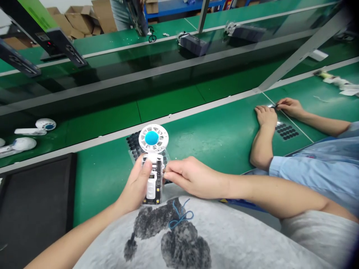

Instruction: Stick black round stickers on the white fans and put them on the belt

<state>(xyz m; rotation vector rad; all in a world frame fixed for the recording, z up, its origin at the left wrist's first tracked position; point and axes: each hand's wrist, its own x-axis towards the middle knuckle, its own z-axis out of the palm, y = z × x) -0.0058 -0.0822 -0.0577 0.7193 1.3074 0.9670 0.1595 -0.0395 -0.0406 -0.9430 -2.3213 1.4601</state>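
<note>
My left hand [136, 185] is wrapped round a small handheld fan [154, 186], thumb lying on its front. The fan stands upright, with a round white slotted head, a blue centre and a see-through body that shows a dark circuit board and a white part inside. At the right side of the body, my right hand [193, 177] is closed in a pinch. Whether a small piece sits between those fingertips is hidden. Behind the fan, a sheet of round black stickers [134, 145] lies on the green bench, partly covered by the fan and my hands.
A black tray [71, 186] lies at the left. More white fans [46, 124] rest on the conveyor belt [171, 101] beyond the rail. To the right, a co-worker's hands [266, 116] work beside another sticker sheet [287, 130]. Grey packs [193, 44] stand across the line.
</note>
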